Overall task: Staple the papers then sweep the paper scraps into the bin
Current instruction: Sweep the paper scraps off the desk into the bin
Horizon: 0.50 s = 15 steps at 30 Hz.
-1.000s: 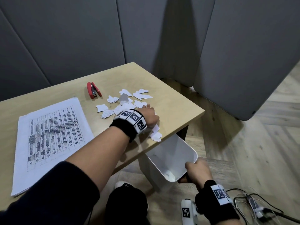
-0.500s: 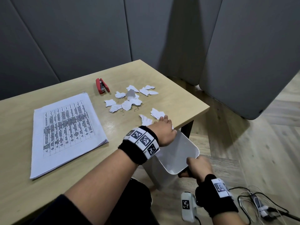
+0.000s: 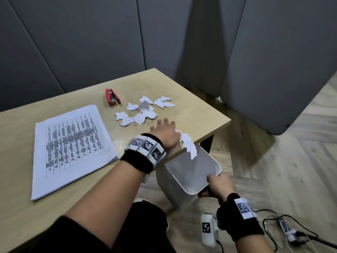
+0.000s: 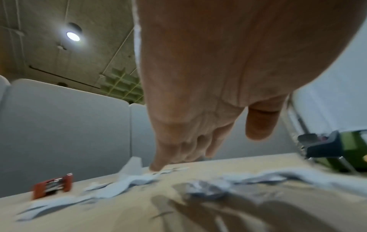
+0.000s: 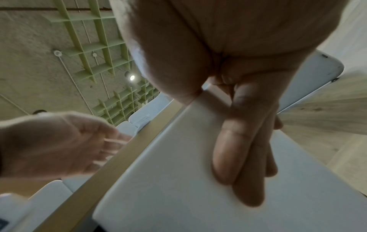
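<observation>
My left hand (image 3: pixel 165 131) reaches out over the wooden table (image 3: pixel 197 114) near its front right edge, fingers straight and holding nothing. In the left wrist view the left hand (image 4: pixel 198 125) touches the tabletop with a fingertip among the torn paper scraps (image 4: pixel 135 179). A few scraps (image 3: pixel 188 146) hang over the table edge above the white bin (image 3: pixel 193 172). My right hand (image 3: pixel 218 185) grips the bin's near rim and holds it tilted under the edge; its fingers (image 5: pixel 238 141) lie along the bin wall (image 5: pixel 178 180). Several scraps (image 3: pixel 142 114) lie farther back. The printed paper stack (image 3: pixel 71 147) rests on the left.
A red stapler (image 3: pixel 112 99) lies behind the scraps, also visible as the stapler (image 4: pixel 52 186) at the left. Grey padded partitions (image 3: pixel 273 70) enclose the table. Cables and a small device (image 3: pixel 290 232) lie on the wooden floor at the right.
My left hand dragged some scraps to the table edge over the bin, then moved back out onto the table toward the remaining pile. The right hand kept holding the bin.
</observation>
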Tool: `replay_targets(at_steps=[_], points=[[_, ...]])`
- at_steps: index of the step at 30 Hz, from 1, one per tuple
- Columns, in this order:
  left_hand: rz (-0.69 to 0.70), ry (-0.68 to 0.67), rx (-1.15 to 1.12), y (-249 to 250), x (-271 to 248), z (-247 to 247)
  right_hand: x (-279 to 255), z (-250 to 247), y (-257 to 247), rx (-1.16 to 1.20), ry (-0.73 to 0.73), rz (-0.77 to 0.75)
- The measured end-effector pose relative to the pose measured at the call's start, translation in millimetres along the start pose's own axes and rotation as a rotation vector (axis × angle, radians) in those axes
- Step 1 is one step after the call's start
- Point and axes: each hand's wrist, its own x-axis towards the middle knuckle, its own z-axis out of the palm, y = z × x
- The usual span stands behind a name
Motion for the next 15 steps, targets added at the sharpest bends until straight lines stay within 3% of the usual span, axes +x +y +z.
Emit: replay_targets(at_steps=[2,6,15], points=[[-0.061,-0.076,0.030,-9,9,-6,4,0,2,0.004,-0.006,-0.008],[0.032,-0.142,0.000,7,-1,4,6,1,2,0.000,-0.016,-0.015],[0.219,-0.089,0.014,37,-31,46,2,-1,1,-0.023,-0.004,-0.030]])
